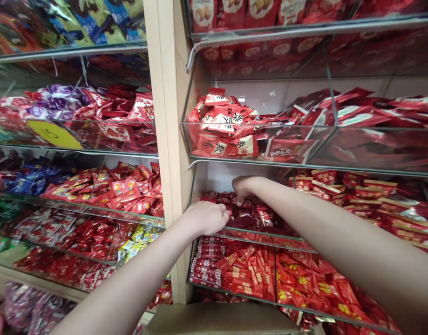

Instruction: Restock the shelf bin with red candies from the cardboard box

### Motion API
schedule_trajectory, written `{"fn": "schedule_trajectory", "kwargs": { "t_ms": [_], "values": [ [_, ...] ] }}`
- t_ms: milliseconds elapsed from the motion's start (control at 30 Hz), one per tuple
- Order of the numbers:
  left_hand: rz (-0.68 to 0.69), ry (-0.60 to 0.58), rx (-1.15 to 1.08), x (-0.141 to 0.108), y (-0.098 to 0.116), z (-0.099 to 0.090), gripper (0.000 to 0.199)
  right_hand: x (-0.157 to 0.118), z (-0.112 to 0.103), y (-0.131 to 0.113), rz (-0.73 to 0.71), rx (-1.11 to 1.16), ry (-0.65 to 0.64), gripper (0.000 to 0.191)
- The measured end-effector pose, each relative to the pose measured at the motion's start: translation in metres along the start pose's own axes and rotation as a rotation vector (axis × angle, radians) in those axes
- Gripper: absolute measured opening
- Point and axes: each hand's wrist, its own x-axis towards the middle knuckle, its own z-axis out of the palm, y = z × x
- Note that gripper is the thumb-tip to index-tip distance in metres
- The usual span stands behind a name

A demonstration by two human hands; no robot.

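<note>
Both arms reach into a shelf compartment of dark red wrapped candies [264,216]. My left hand [209,217] is at the compartment's front left, by the clear front panel, its fingers curled; what they hold, if anything, is hidden. My right hand [244,187] reaches over the panel, bent down at the wrist toward the candies near the back. Its fingertips are mostly hidden, and whether they grip a candy cannot be made out.
A wooden post [170,139] stands left of the compartment. Above is a glass shelf edge [262,162] with red and cream packets [224,121]. Red packets [250,270] fill the shelf below. A cardboard box [220,320] is at the bottom. More candy shelves stand left.
</note>
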Motion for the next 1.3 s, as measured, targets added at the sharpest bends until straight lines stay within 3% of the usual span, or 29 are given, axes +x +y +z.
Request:
{"fn": "schedule_trajectory", "kwargs": {
  "t_ms": [233, 500, 733, 967, 1067, 1167, 1233, 1300],
  "values": [
    [0.003, -0.002, 0.006, 0.000, 0.000, 0.001, 0.051, 0.002, 0.026, -0.003, 0.023, 0.008, 0.047, 0.065],
    [0.024, -0.004, 0.003, 0.000, 0.001, -0.002, 0.051, 0.002, 0.020, 0.007, 0.004, 0.178, 0.016, 0.062],
    [0.031, 0.001, -0.011, -0.001, 0.001, -0.001, 0.052, 0.000, 0.019, 0.004, -0.047, 0.273, -0.023, 0.044],
    [0.018, -0.011, -0.009, -0.001, 0.003, -0.004, 0.052, 0.000, 0.011, -0.008, -0.085, 0.081, 0.184, 0.045],
    [-0.001, -0.029, -0.002, 0.000, 0.004, -0.004, 0.052, -0.025, 0.004, -0.011, -0.020, 0.111, 0.340, 0.044],
    [-0.036, -0.025, -0.003, 0.000, 0.006, -0.002, 0.053, -0.082, 0.010, -0.018, -0.052, 0.278, 0.562, 0.036],
    [-0.049, -0.016, -0.017, 0.000, 0.007, -0.001, 0.054, -0.129, 0.035, -0.029, -0.150, 0.467, 0.469, 0.031],
    [-0.043, -0.010, -0.024, 0.001, 0.008, -0.002, 0.054, -0.166, 0.082, -0.049, -0.316, 0.670, 0.171, 0.026]
  ]
}}
